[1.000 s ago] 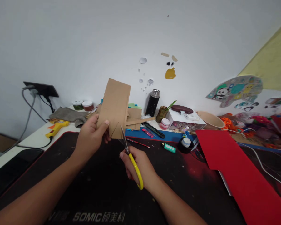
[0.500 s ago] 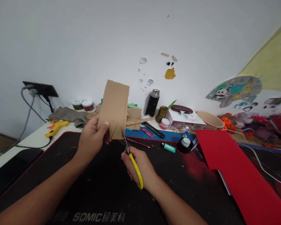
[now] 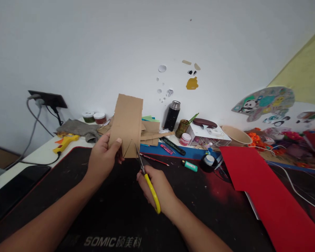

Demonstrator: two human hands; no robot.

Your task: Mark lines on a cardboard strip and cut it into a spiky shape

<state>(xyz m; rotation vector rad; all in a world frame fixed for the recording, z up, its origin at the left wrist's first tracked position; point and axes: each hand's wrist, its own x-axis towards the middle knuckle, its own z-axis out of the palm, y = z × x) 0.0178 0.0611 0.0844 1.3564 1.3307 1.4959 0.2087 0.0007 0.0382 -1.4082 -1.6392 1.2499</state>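
A rectangular piece of brown cardboard (image 3: 127, 120) is held up over the desk by my left hand (image 3: 106, 152), thumb on the front and fingers behind. Thin dark lines run on its lower part, meeting at a small point. Yellow-handled scissors (image 3: 151, 189) sit in my right hand (image 3: 159, 185), its fingers wrapped through the handles. Their blades point up at the cardboard's lower right edge; whether they bite into it I cannot tell. More cardboard scraps (image 3: 151, 131) lie behind.
A black mat (image 3: 115, 206) covers the desk. Around it are a yellow glue gun (image 3: 67, 141), a phone (image 3: 18, 190), a black thermos (image 3: 172, 115), a red pencil (image 3: 154, 159), a teal-green stick-like item (image 3: 190, 165) and red sheets (image 3: 262, 185) on the right.
The cardboard sits slightly lower and more to the left against the background, and the view has shifted a little. Both hands keep their grips.
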